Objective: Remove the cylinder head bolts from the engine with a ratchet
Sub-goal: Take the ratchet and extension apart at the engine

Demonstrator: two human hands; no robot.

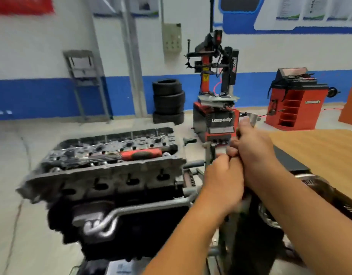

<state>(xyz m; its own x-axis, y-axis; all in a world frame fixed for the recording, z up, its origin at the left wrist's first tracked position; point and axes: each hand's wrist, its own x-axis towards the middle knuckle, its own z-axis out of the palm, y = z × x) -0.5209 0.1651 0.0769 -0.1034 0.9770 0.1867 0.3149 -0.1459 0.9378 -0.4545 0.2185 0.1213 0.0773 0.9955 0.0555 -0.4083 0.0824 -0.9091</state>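
Observation:
The engine point(103, 187) sits tilted on a stand, its grey cylinder head point(111, 169) facing up. A ratchet with a red and black handle point(141, 154) lies along the top of the head, held by neither hand. Right of the engine, my left hand point(222, 175) and my right hand point(252, 147) grip a metal handle of the stand point(252, 118), one below the other, fingers curled round it. The picture is blurred, so head bolts cannot be made out.
A red and black tyre changer point(216, 116) stands behind the stand. Stacked tyres point(168, 102) stand by the blue and white wall. A red wheel balancer point(294, 100) is at the right. A wooden table point(319, 153) lies to the right of my hands.

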